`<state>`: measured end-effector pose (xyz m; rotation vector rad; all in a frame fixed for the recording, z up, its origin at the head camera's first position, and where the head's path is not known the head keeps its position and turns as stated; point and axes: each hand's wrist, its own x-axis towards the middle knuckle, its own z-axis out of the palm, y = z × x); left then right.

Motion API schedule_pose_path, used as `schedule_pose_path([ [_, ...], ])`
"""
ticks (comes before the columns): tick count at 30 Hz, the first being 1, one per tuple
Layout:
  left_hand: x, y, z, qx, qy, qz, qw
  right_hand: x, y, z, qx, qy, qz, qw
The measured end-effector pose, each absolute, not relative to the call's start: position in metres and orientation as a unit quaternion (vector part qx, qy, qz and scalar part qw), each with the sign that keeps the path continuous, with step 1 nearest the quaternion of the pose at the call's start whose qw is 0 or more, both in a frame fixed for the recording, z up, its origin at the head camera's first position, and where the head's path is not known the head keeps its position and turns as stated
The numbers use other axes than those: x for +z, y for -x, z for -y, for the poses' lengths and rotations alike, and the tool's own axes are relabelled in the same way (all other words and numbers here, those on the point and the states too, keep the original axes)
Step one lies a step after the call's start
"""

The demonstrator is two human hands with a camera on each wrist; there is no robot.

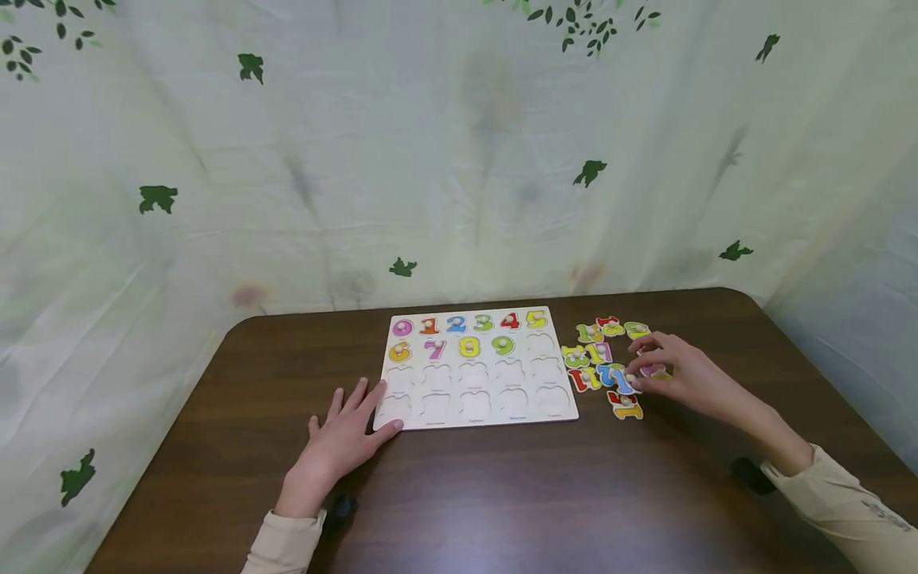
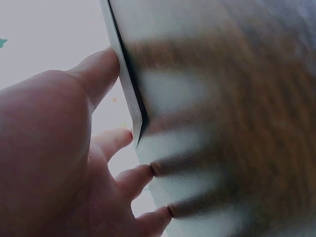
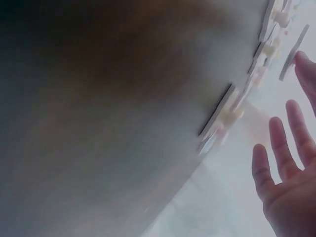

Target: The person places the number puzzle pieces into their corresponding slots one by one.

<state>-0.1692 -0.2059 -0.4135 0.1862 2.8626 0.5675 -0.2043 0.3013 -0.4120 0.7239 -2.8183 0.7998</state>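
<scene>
A white number puzzle board point(image 1: 456, 386) lies on the table in the head view. Coloured digits from 0 to 9 fill its upper slots, and pale recesses show below. My left hand point(image 1: 344, 438) rests with spread fingers at the board's near left corner; the left wrist view shows the thumb point(image 2: 101, 74) against the board's edge. Right of the board, my right hand point(image 1: 684, 375) pinches a blue number piece point(image 1: 625, 383) between thumb and fingers. In the right wrist view, that piece point(image 3: 295, 52) appears tilted and raised at a fingertip; its knob is hidden.
Loose knobbed number pieces lie clustered right of the board, among them a red-and-yellow piece point(image 1: 625, 405) nearest me and a green piece point(image 1: 590, 333) farther back. The dark wooden table point(image 1: 459, 494) meets a leaf-printed curtain point(image 1: 459, 159) behind.
</scene>
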Motion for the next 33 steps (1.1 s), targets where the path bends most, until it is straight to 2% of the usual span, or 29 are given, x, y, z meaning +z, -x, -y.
schedule_pose_path([
  [23, -0.415, 0.168, 0.205, 0.194, -0.056, -0.974, 0.101, -0.405, 0.287, -0.227, 0.280, -0.288, 0.915, 0.019],
  [33, -0.415, 0.167, 0.205, 0.187, -0.057, -0.976, 0.094, -0.406, 0.312, -0.201, 0.242, -0.294, 0.924, -0.037],
])
